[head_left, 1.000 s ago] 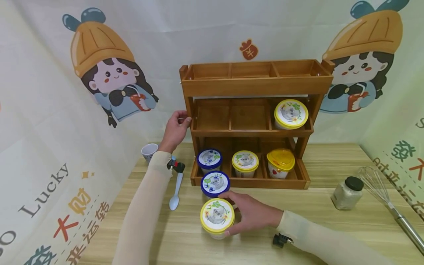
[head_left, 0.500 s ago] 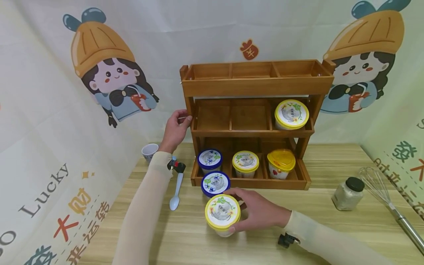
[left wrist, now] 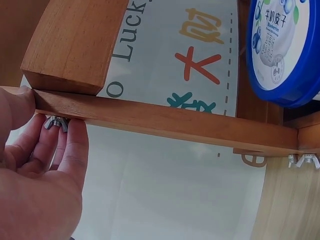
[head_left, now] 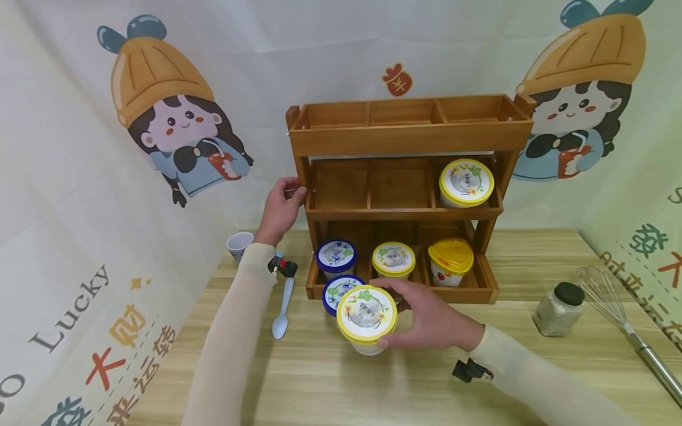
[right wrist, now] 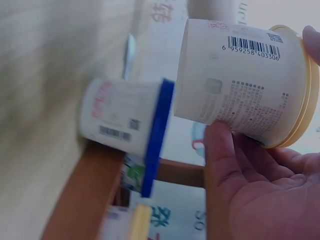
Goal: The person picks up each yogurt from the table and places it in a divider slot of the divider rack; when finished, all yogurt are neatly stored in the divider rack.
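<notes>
Pale cloth (head_left: 330, 65) printed with cartoon figures and lettering hangs behind and beside a wood-grain table (head_left: 415, 387). Towards the back stands a three-tier wooden rack (head_left: 410, 139); over at the right lies a whisk (head_left: 623, 322). My left hand (head_left: 280, 207) grips the rack's left post, thumb on one side and fingers on the other. My right hand (head_left: 434, 316) is curled round the side of a yellow-lidded tub (head_left: 367, 313), held upright off the table in front of the rack. Just beyond it, a blue-lidded tub (head_left: 338, 290) stands on the table before the bottom tier, which holds three more containers, one per compartment. The middle tier has a second yellow-lidded tub (head_left: 467, 182) at its right end. I take this as the carrying step of stocking the rack, my left hand steadying it. Next, I'd judge, calls for raising the tub level, over the blue lid, towards a compartment. Smaller still are a jar (head_left: 558, 310), a spoon (head_left: 282, 316) and, at my left fingers, a wing nut (left wrist: 56, 122).
</notes>
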`<state>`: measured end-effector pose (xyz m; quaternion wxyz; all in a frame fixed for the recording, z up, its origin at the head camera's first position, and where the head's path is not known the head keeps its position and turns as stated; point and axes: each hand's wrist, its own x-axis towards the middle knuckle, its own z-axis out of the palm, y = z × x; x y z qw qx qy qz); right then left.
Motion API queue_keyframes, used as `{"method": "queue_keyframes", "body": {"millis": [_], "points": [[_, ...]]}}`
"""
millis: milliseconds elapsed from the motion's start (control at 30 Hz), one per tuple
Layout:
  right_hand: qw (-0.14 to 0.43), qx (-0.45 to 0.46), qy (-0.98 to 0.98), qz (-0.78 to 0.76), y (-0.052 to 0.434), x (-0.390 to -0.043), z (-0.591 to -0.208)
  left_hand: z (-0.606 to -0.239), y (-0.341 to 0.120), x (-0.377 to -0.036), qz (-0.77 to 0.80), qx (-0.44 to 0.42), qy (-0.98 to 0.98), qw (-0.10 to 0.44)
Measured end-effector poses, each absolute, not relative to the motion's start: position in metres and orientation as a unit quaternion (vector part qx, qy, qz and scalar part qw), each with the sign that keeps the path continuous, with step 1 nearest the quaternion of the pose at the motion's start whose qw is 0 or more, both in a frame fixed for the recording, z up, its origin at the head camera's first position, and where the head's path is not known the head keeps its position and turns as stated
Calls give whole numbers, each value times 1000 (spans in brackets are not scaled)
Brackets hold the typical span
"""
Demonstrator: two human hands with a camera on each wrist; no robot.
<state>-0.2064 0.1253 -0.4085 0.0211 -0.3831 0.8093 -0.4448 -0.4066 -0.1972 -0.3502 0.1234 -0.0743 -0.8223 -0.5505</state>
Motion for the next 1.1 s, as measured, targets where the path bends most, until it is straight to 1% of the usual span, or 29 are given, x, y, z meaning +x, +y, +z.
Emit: {"method": "queue_keyframes", "body": {"millis": [267,433,600,900,1100], "points": [[-28,-358,824,-438,139,-212,-385,-351,-195,-407,-546,-76,-825,128],[-48,-334,833,-440,146,-217,-369,-351,-196,-407,-543,-70,-827,129],[-60,-303,835,-456,155,-229,-358,-351,-195,-408,-544,-72,-826,129],[-104,-270,828,-480,157,-258,-340,-352,-197,-408,-552,-69,-821,126],[-121,-219,824,-509,154,-272,-331,-350,-196,-407,-557,-71,-819,122]]}}
